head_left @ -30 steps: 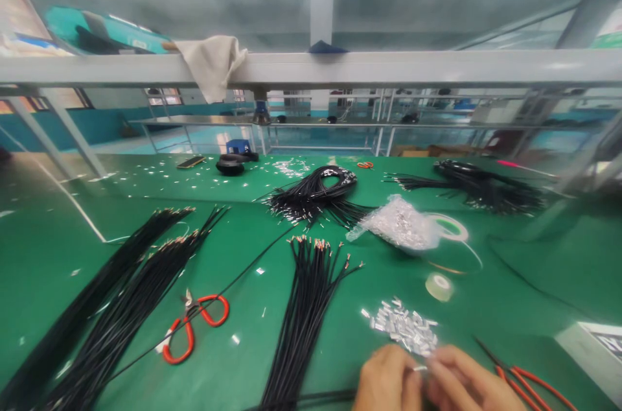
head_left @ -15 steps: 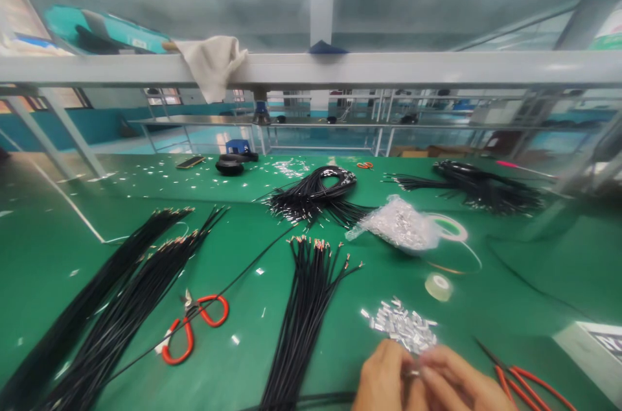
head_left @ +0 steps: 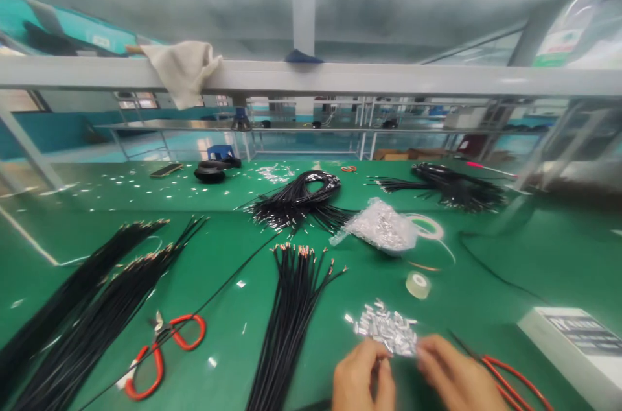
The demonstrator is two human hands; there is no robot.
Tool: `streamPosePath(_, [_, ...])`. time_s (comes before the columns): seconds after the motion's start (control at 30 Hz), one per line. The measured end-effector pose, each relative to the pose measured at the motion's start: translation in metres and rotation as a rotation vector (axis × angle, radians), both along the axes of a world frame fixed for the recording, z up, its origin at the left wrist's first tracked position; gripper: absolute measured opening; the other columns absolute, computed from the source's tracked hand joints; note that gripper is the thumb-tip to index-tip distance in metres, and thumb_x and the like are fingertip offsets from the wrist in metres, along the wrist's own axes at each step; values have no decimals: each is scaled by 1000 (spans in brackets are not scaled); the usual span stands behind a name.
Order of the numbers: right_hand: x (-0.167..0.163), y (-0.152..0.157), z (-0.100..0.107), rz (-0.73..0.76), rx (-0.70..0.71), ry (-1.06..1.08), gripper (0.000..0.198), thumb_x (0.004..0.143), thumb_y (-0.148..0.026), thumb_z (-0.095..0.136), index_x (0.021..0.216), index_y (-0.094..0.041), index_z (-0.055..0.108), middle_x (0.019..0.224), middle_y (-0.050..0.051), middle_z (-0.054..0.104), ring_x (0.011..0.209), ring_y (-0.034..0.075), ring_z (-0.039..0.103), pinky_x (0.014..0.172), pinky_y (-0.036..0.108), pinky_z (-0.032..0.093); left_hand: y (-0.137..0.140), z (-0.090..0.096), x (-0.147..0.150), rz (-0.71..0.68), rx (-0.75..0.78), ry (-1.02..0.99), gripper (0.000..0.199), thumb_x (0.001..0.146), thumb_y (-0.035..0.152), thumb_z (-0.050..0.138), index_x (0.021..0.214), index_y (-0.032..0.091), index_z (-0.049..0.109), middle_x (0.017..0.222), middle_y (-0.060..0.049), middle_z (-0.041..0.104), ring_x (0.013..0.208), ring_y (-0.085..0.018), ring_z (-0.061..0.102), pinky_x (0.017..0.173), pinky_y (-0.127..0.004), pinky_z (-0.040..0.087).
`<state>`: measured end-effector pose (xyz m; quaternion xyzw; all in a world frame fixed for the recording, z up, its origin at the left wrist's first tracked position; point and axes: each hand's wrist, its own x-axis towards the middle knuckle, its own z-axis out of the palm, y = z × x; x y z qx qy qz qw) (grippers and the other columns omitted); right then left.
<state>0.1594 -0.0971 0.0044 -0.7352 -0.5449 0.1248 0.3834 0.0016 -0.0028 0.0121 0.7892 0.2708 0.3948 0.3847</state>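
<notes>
- green table (head_left: 510,268): fills the lower frame; its far edge runs under a grey rail (head_left: 340,77) at 12 o'clock; bare mat lies at 3 o'clock, between the tape roll and the white box.
- long wire bundles (head_left: 87,307): two black sheaves slanting from 9 o'clock down to the 8 o'clock corner, running off the frame edge.
- centre wire bundle (head_left: 291,307): black, stripped tips fanned toward 12 o'clock; its lower end leaves the frame just beside the left hand.
- white box (head_left: 578,346): at 4 o'clock, cut by the right edge.
- red scissors (head_left: 160,352): at 7 o'clock, lying between the two wire groups, clear mat around them.
- red-handled tool (head_left: 510,378): at 5 o'clock, just beside the right hand.
- metal sleeves (head_left: 383,330): small silver pile at 6 o'clock, directly above both hands.
- left hand (head_left: 362,382): fingers curled together at the pile's near edge; whether it pinches a sleeve cannot be told.
- right hand (head_left: 457,378): fingertips touching the pile's right side; grasp unclear.
- tape roll (head_left: 418,284): alone, near the pile at its 1 o'clock.
</notes>
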Motion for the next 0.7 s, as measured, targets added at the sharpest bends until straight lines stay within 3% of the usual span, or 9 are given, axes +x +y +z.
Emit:
streamPosePath(0.1, [2, 7, -20, 24, 52, -276, 19, 96, -23, 39, 90, -24, 58, 82, 2, 68, 73, 19, 67, 66, 25, 52, 2, -3, 1, -29, -38, -19, 19, 84, 22, 44, 74, 19, 60, 57, 4, 49, 52, -11, 45, 50, -22, 29])
streamPosePath(0.27, [5, 16, -45, -6, 44, -357, 20, 91, -18, 41, 87, -24, 60, 80, 6, 65, 72, 25, 65, 63, 35, 53, 3, -2, 1, -93, -224, -39, 16, 81, 25, 47, 72, 18, 58, 58, 5, 46, 49, -9, 38, 46, -21, 25])
streamPosePath(0.43, [7, 19, -51, -41, 49, -326, 42, 99, -40, 28, 81, -22, 62, 83, 14, 63, 77, 34, 60, 65, 48, 51, 3, 5, 1, -122, -350, -61, 21, 81, 32, 48, 71, 17, 58, 57, 4, 46, 50, -9, 37, 48, -21, 25])
streamPosePath(0.5, [3, 18, -46, -41, 52, -277, 50, 100, -47, 21, 83, -21, 61, 84, 14, 64, 78, 32, 62, 68, 46, 52, 5, 7, 0, -146, -439, -94, 22, 79, 35, 51, 70, 16, 59, 57, 3, 48, 51, -10, 40, 49, -20, 28])
streamPosePath(0.6, [-11, 15, -27, -22, 43, 4, 43, 102, -48, 25, 92, -21, 57, 77, 6, 67, 66, 20, 64, 59, 29, 54, 10, 6, 0, -182, -608, -153, 22, 74, 37, 58, 70, 15, 61, 56, 2, 54, 52, -10, 42, 52, -20, 32])
streamPosePath(0.7, [-27, 15, -1, -54, 115, 611, 48, 85, -67, 54, 88, -19, 62, 68, 3, 65, 56, 17, 60, 48, 24, 48, 14, 2, 0, -194, -714, -205, 22, 71, 38, 65, 70, 15, 65, 57, 0, 60, 52, -10, 45, 53, -21, 34])
